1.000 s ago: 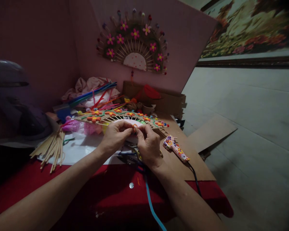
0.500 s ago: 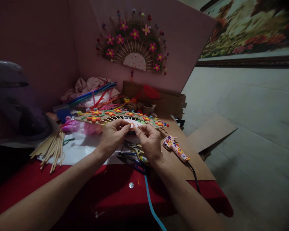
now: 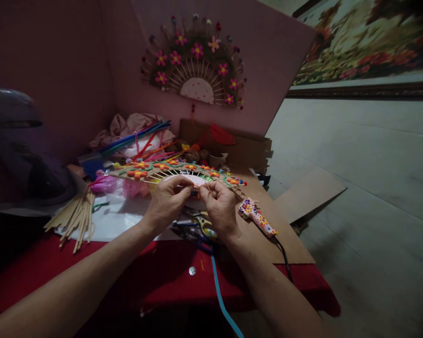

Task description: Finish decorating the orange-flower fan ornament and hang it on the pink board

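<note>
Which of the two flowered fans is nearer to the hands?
The fan with orange flowers, just beyond the left hand and right hand. The fan with pink flowers is higher, on the pink panel.

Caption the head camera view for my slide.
Left hand and right hand pinch a thin orange strand before a flower-trimmed fan, a floral glue gun nearby.

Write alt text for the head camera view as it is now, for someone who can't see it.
Left hand and right hand pinch a thin orange strand between them, in front of a fan-shaped craft with orange flowers. Wooden sticks lie left, a flower-patterned glue gun right; a similar pink-flowered fan hangs behind.
</note>
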Available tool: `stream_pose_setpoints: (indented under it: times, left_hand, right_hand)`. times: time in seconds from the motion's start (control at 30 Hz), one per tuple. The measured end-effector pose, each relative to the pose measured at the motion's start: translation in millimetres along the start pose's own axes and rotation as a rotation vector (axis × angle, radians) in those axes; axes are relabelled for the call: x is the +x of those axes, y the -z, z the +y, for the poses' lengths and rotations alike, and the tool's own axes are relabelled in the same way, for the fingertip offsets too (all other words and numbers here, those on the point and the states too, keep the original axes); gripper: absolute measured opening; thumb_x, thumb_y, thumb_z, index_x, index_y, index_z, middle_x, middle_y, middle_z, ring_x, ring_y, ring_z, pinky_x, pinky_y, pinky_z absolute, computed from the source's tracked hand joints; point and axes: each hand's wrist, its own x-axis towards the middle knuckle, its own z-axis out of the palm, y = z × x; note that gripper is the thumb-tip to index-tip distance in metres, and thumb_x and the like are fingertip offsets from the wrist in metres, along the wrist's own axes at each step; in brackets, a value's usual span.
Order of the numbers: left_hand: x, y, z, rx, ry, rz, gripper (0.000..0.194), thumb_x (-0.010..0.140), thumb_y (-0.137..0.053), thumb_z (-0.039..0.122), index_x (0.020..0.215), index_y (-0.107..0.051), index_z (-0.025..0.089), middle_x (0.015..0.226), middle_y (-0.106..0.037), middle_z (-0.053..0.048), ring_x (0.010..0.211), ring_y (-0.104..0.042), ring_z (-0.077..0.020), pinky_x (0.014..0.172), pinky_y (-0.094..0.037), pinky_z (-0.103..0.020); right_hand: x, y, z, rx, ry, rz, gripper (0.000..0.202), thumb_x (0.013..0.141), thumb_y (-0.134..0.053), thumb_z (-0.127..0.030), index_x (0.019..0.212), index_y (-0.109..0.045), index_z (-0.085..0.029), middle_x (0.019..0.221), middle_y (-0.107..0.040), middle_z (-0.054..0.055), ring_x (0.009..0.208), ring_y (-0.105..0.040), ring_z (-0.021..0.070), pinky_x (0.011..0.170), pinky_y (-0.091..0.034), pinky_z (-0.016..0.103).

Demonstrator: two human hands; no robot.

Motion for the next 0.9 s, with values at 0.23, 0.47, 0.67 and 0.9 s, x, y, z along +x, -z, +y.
stream_pose_setpoints:
  times: [0.23, 0.47, 0.67, 0.9]
  left_hand:
    - [0.5, 0.5, 0.5, -0.019, 0.020, -0.018, 0.013, 0.073, -0.064, 0.027, 0.074, -0.069, 0.015, 0.074, -0.067, -0.004, 0.066, -0.059, -0.0138, 0.056, -0.045, -0.022]
    - [-0.3, -1.2, 3.7, -0.130, 0.062, -0.101, 0.014, 0.070, -0.068, 0.027, 0.074, -0.068, 0.014, 0.072, -0.067, -0.003, 0.065, -0.059, -0.0136, 0.059, -0.047, -0.024]
    - [-0.5, -1.1, 4.7, -0.100, 0.062, -0.109, 0.016, 0.072, -0.065, 0.030, 0.072, -0.067, 0.013, 0.068, -0.064, -0.003, 0.063, -0.057, -0.0136, 0.058, -0.046, -0.025]
    - [0.6, -0.1, 6.8, -0.058, 0.095, -0.086, 0.017, 0.070, -0.064, 0.030, 0.064, -0.063, 0.014, 0.060, -0.060, -0.001, 0.054, -0.051, -0.0105, 0.049, -0.042, -0.022]
  right_hand:
    - [1.2, -0.6, 0.1, 0.038, -0.033, -0.015, 0.023, 0.075, -0.061, -0.040, 0.072, -0.060, -0.016, 0.052, -0.042, -0.007, 0.046, -0.032, 0.0074, 0.046, -0.028, 0.022]
    - [0.6, 2.0, 3.4, -0.062, 0.072, 0.004, 0.021, 0.081, -0.057, -0.038, 0.078, -0.061, -0.017, 0.058, -0.049, -0.005, 0.049, -0.038, 0.0089, 0.050, -0.034, 0.023]
    - [-3.7, 1.7, 5.2, -0.191, 0.138, 0.006, 0.014, 0.084, -0.054, -0.033, 0.084, -0.061, -0.020, 0.065, -0.059, -0.003, 0.056, -0.050, 0.0123, 0.056, -0.040, 0.025]
    - [-2.8, 1.7, 6.3, -0.236, 0.180, 0.008, 0.015, 0.085, -0.053, -0.033, 0.086, -0.062, -0.021, 0.071, -0.064, -0.001, 0.063, -0.058, 0.0148, 0.060, -0.043, 0.025]
